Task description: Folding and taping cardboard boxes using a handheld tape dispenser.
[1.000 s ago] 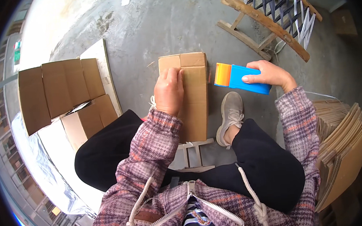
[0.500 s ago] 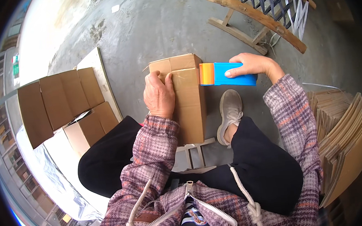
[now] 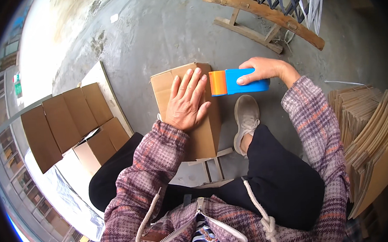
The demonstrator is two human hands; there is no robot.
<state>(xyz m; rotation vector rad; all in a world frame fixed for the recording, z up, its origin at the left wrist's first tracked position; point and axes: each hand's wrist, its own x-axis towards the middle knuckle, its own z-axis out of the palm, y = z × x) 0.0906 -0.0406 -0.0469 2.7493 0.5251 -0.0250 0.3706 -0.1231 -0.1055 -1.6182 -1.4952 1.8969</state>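
A brown carton (image 3: 202,143) lies in the middle, its long axis running near to far. Just beside its right edge, near the far corner, a blue tape dispenser (image 3: 234,86) points across it. The left hand (image 3: 186,106), nearer, rests flat on the carton's top, fingers extended, gripping nothing; the right hand (image 3: 269,68) curls around the dispenser.

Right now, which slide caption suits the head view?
Left hand spread on a cardboard box, right hand holding a blue tape dispenser beside it.
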